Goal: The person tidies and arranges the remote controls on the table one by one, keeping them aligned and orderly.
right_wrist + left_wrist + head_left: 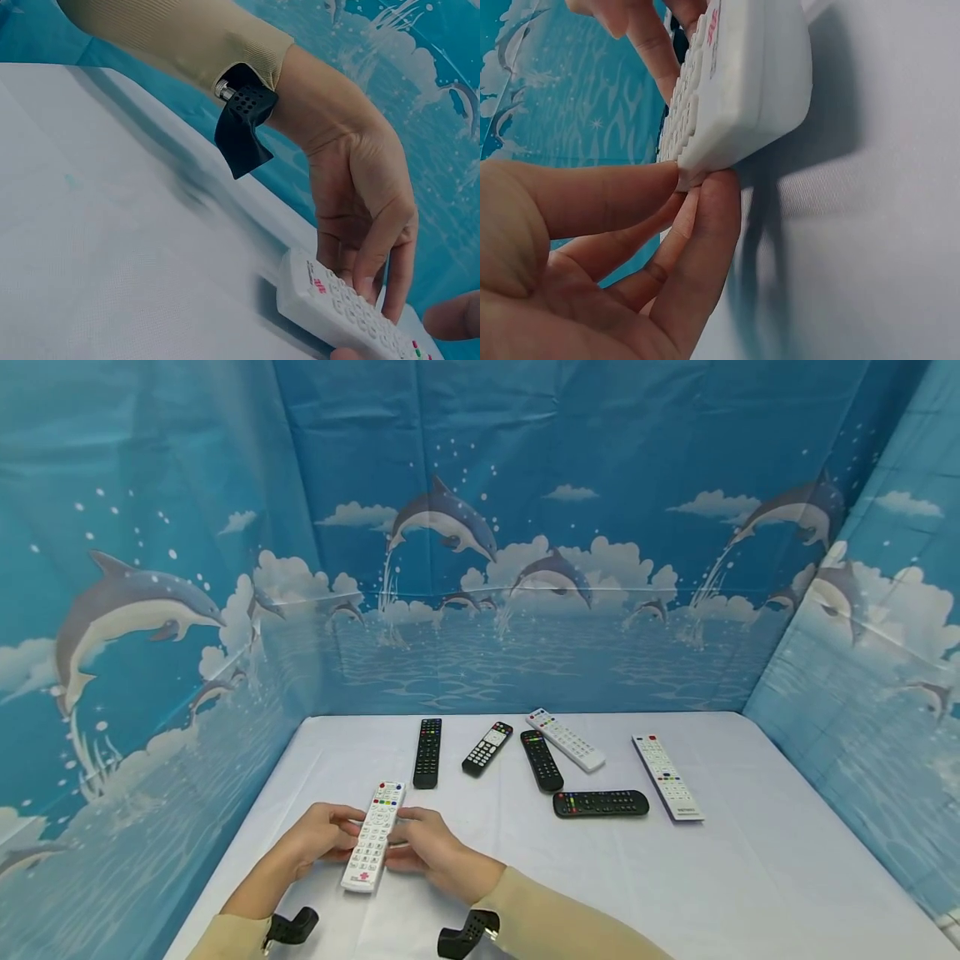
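**A:** What are the hands holding?
**B:** A white remote [379, 827], buttons up, with a red mark at the end nearer the person. It is at the front left of a white-covered table [757, 868], and a shadow falls on the cloth beside it.

**A:** And the fingers?
**B:** The left hand [321, 842] pinches the left edge between thumb and fingertips. The right hand [435, 853] grips the right edge, its fingers bent.

**A:** What lies around it?
**B:** Beyond the hands, a slim black remote [427, 753] points away from the person. To its right, a black remote with a white keypad [487, 748] lies slanted. Further right are a slanted white remote [567, 741], a rounded black remote [542, 762] just beside it, a crosswise black remote [600, 804], and a long white remote [667, 778] rightmost. Blue dolphin-print curtains [480, 652] surround the table.
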Motion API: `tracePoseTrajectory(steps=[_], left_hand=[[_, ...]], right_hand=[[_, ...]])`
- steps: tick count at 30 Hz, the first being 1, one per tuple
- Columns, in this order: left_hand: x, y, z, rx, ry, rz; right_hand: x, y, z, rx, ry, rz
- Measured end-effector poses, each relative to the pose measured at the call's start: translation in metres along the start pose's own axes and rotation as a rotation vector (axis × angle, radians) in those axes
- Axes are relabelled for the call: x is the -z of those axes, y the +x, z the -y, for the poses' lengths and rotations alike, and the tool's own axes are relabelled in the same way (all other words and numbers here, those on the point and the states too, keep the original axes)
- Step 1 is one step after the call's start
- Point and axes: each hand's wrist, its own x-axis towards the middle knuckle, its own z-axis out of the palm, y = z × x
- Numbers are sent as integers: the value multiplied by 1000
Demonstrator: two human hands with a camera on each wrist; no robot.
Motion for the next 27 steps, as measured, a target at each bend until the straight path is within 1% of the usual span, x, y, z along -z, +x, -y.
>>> tracePoseTrajectory(steps=[5, 10, 17, 22, 27], left_hand=[[-1, 1, 4, -6, 20, 31], [-3, 0, 4, 30, 17, 20], [-4, 2, 3, 60, 17, 18], [-3, 3, 1, 80, 20, 8], [-2, 2, 0, 76, -4, 7]], right_hand=[[5, 1, 2, -40, -67, 28], [7, 1, 4, -63, -103, 39], [7, 5, 4, -50, -109, 29], [7, 6, 5, -48, -132, 49], [6, 7, 8, -50, -137, 53]])
